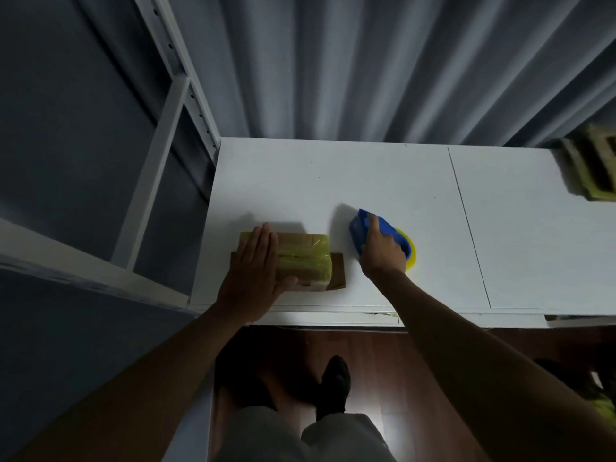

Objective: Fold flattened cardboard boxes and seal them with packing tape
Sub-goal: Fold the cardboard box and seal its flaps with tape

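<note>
The left hand lies flat, fingers straight, on the taped box near the table's front edge; the right hand grips the blue tape dispenser just beside it.

A white table w/ a seam down its top stands against pleated grey curtains, a white metal rack and grey wall at left, dark wood floor below, in dim light.
</note>
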